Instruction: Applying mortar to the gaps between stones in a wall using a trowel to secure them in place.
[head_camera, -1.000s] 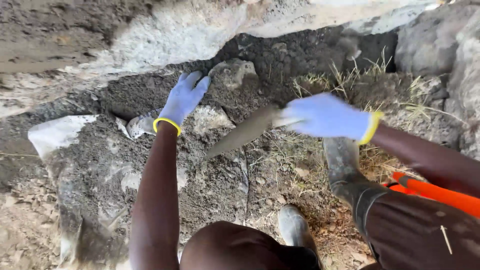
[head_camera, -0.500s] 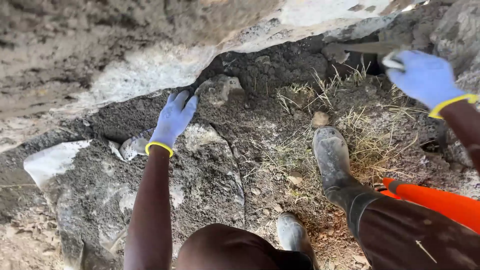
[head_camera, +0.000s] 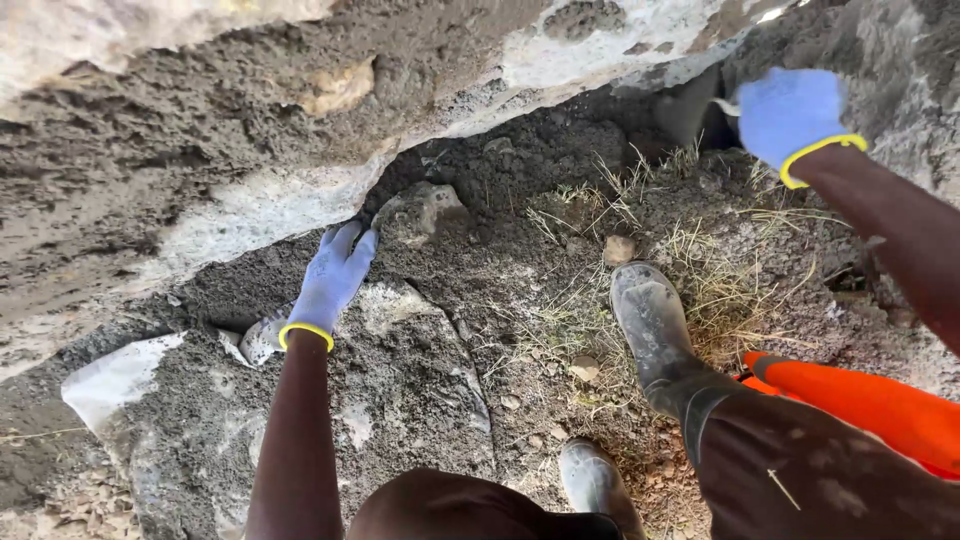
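Left hand (head_camera: 332, 275) open, flat on dirt-caked rock (head_camera: 400, 370) under overhang (head_camera: 250, 150). Right hand (head_camera: 790, 112) closed round tool (head_camera: 690, 110), blade blurred, raised near overhang.

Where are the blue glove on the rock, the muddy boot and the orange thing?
left hand (head_camera: 332, 280), head view, back of the blue glove on the rock.
muddy boot (head_camera: 652, 320), head view, top of the foot.
orange thing (head_camera: 860, 405), head view, middle of its orange surface.
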